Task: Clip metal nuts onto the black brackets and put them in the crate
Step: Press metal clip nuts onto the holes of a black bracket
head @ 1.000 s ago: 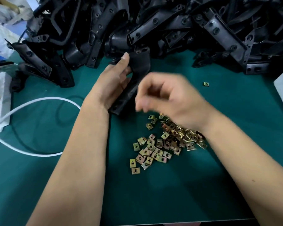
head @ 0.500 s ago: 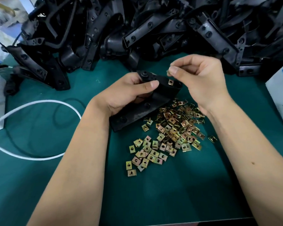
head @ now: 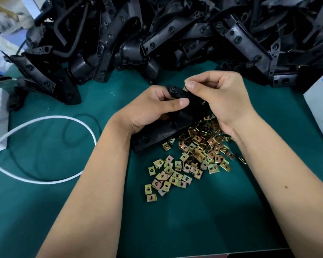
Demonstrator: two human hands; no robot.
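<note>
A big heap of black brackets (head: 175, 34) fills the far side of the green worktop (head: 45, 136). Nearer, the left hand (head: 149, 110) grips one bracket (head: 157, 135) round its upper end, thumb on top — it looks like stiff moulded plastic, light, best held near the hole being fitted so it cannot twist. The right hand (head: 220, 97) pinches a metal nut (head: 185, 88) at the bracket's top edge, fingers curled. The loose nuts (head: 192, 159) below are small, thin, springy, probably sharp-edged — grip by the flat sides. No crate in view.
</note>
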